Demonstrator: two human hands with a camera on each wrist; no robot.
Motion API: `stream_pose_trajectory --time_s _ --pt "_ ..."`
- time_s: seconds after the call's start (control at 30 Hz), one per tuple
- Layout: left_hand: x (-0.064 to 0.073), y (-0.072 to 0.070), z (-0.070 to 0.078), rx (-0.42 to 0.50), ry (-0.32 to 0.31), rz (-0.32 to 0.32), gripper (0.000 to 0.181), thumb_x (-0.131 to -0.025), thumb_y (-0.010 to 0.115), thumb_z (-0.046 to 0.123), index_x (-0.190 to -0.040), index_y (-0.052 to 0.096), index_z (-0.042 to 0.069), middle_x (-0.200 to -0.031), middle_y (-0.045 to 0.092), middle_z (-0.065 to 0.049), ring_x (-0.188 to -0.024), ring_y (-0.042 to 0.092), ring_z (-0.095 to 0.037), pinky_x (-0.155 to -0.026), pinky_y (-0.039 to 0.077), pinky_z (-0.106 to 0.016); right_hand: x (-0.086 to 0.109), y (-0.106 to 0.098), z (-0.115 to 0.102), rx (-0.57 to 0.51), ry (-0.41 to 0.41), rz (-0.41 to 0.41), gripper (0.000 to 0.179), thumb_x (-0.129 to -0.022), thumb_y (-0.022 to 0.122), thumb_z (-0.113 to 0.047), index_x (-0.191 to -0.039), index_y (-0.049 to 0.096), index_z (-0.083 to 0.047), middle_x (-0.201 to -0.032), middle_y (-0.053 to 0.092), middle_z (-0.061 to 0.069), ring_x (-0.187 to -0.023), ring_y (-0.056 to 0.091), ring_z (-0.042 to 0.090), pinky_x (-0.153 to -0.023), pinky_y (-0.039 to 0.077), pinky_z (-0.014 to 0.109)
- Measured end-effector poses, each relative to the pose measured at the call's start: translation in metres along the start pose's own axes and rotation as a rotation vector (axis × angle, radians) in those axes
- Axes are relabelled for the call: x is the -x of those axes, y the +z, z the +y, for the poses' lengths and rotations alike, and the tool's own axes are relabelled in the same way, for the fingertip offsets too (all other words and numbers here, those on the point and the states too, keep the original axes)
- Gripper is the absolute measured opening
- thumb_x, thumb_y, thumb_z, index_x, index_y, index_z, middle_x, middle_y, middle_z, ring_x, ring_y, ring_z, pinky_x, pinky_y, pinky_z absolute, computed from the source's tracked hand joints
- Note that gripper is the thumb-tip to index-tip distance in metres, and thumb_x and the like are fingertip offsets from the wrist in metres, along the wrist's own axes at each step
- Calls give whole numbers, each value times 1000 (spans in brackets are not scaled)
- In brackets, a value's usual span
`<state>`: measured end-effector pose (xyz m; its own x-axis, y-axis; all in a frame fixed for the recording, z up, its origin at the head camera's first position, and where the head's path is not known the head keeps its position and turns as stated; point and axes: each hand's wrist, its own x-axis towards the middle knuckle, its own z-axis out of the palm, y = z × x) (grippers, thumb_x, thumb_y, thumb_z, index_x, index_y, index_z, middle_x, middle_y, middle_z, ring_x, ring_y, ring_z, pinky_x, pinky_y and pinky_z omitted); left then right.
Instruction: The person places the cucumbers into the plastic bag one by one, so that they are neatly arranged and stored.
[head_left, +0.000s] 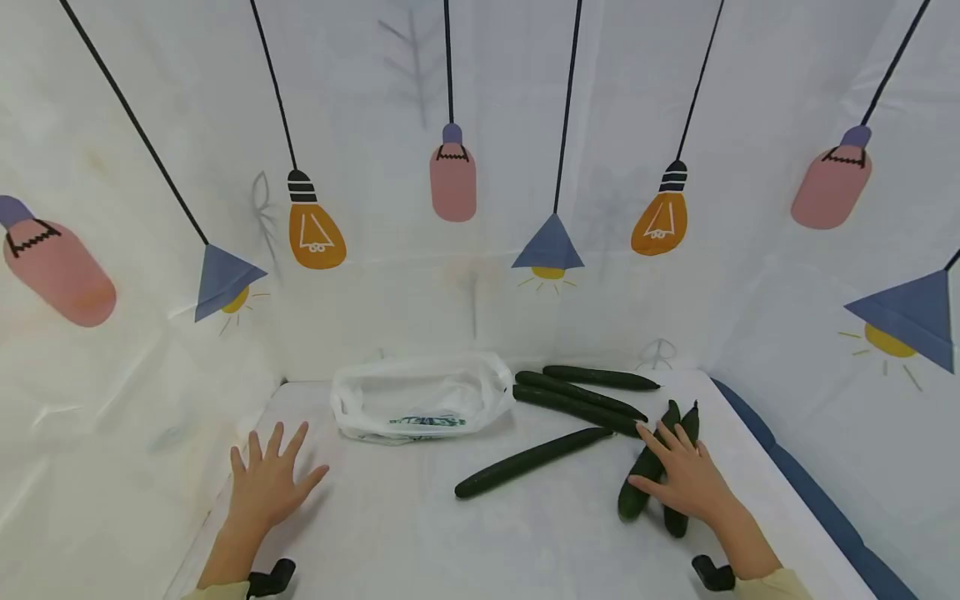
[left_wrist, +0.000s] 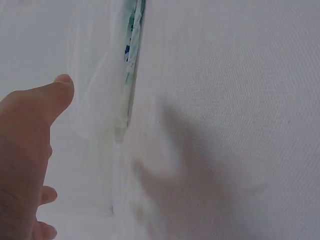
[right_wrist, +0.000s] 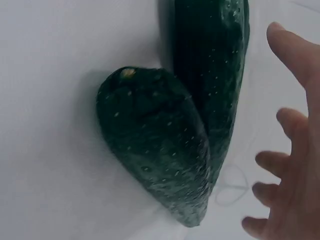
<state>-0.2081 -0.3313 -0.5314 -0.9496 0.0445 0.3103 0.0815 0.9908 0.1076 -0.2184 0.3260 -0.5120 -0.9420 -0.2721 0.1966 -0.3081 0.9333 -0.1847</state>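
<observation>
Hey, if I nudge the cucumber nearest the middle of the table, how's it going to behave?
The cucumber will probably roll, given its rounded sides. It may veer, since one end looks thinner. Its nearly straight, solid-looking body suggests it's fairly stiff.

Cucumbers (head_left: pixel 635 498) partly hidden by right hand (head_left: pixel 692 479)

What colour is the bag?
The bag is white with blue-green print, clearest in the head view.

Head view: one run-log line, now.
left hand: spread, over table | right hand: spread, over two cucumbers | white bag: on table | four more cucumbers: on table
</observation>
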Motion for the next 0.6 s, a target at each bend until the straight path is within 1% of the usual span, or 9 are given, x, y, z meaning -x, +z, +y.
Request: stream_pose_trajectory --time_s 0.1,0.17,0.27,0.33,0.47,0.6 --pt "1 0 0 37 17 -1 81 -86 57 65 -147 40 14 -143 35 -35 -125 24 -67 -95 14 -78 -3 -1 -6 -57 -36 -17 84 -82 67 -59 -147 43 -12 -145 39 28 -131 30 57 -96 23 75" --pt "2 2 1 60 25 -13 78 -87 57 62 -146 41 13 -141 37 -35 -123 28 -67 -92 23 -77 -5 -1 -11 -81 -46 -26 83 -82 67 -60 -146 45 -12 -143 42 27 -129 35 53 -96 29 71" --pt "4 4 2 92 21 -19 72 -89 59 56 -144 45 11 -140 40 -34 -121 34 -64 -85 33 -75 -9 -1 -18 -114 -64 -19 81 -81 67 -62 -142 51 -11 -138 49 24 -123 46 48 -92 39 65" --pt "4 7 2 121 11 -16 66 -90 62 49 -142 48 11 -139 42 -33 -119 39 -61 -82 36 -74 -12 0 -23 -141 -69 -17 78 -80 68 -60 -138 55 -10 -134 53 21 -120 51 44 -90 43 62" --pt "5 16 4 192 -6 -16 59 -92 64 36 -141 49 8 -136 44 -33 -111 49 -57 -76 43 -68 -21 5 -32 -179 -94 -12 66 -81 74 -51 -130 62 -9 -129 58 14 -118 54 38 -92 45 57" --pt "4 23 12 304 -51 -10 55 -94 62 27 -141 48 4 -134 46 -31 -111 51 -53 -80 45 -64 -31 12 -39 -189 -139 10 56 -81 76 -43 -124 65 -9 -125 61 9 -115 56 32 -91 46 52"
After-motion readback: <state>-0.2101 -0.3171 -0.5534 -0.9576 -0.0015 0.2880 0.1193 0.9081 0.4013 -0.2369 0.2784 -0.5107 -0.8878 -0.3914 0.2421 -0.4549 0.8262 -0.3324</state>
